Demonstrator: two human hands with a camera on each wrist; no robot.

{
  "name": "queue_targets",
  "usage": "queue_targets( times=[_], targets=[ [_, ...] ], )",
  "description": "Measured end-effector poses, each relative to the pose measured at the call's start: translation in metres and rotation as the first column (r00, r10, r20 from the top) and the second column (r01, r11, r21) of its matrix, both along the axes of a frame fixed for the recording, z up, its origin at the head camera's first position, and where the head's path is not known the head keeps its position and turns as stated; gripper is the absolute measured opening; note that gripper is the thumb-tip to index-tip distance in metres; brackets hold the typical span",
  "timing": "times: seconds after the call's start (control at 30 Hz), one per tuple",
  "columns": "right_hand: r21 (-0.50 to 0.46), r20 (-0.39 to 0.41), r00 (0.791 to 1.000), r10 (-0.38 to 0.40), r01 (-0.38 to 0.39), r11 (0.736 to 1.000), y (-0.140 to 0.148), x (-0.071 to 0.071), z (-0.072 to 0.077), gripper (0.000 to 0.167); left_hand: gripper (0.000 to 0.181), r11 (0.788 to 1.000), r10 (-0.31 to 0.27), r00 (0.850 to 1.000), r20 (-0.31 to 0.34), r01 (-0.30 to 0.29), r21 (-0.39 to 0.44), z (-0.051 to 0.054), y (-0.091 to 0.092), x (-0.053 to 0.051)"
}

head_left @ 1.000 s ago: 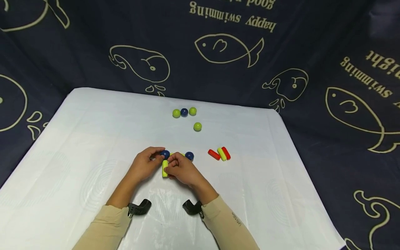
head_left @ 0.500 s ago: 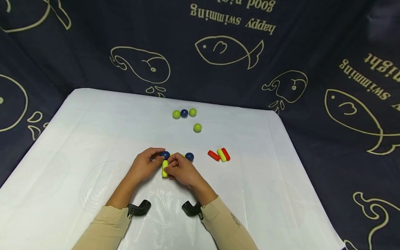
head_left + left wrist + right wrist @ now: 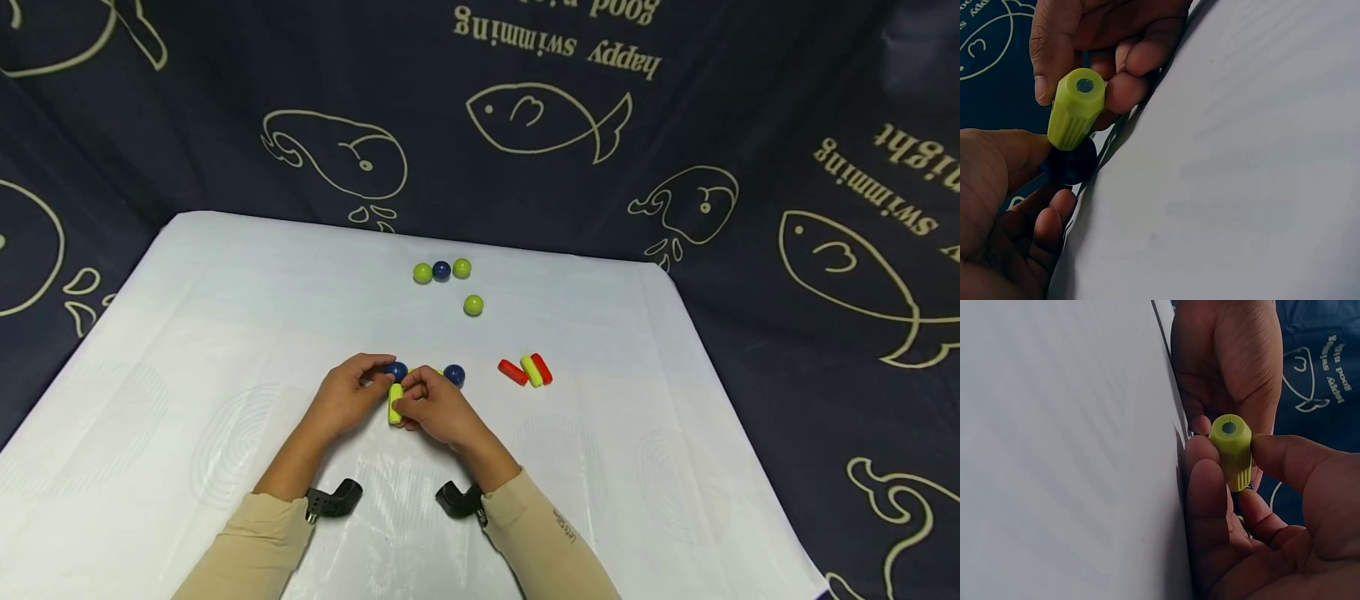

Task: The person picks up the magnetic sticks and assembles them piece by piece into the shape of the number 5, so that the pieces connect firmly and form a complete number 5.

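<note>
My left hand holds a dark blue ball between thumb and fingers. My right hand pinches a yellow-green ribbed rod by its sides. One end of this rod meets the blue ball, as the left wrist view shows with the rod in front of the ball. A grey disc shows in the rod's free end in the right wrist view. Beyond the right fingers, a second blue ball lies on the table; another yellow-green rod between the two balls is mostly hidden by the right hand.
Two red rods and a yellow-green rod lie to the right. Farther back are a green ball and a row of a green ball, a blue ball and a green ball. White cloth covers the table.
</note>
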State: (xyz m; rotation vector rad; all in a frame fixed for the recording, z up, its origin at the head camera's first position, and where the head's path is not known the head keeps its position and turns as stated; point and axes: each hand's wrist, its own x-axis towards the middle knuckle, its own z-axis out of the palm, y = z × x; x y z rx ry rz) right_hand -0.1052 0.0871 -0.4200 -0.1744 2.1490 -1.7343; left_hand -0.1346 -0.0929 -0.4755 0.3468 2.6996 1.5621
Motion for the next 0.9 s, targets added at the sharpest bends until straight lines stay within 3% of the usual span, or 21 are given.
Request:
queue_targets(
  times=[0.23, 0.5, 0.9],
  targets=[
    [0.024, -0.007, 1.000, 0.001, -0.001, 1.000, -0.001, -0.002, -0.005, 0.023, 0.032, 1.000, 0.000, 1.000, 0.006, 0.000, -0.002, 0.002, 0.000, 0.001],
    [0.037, 0.019, 1.000, -0.016, 0.016, 0.999, 0.000, -0.012, -0.033, 0.024, 0.032, 1.000, -0.007, 1.000, 0.012, 0.007, -0.002, 0.005, 0.000, 0.001],
    [0.002, 0.022, 1.000, -0.014, 0.014, 1.000, 0.001, -0.012, -0.035, 0.024, 0.032, 1.000, -0.002, 1.000, 0.012, 0.002, -0.004, 0.001, 0.000, 0.000]
  ],
)
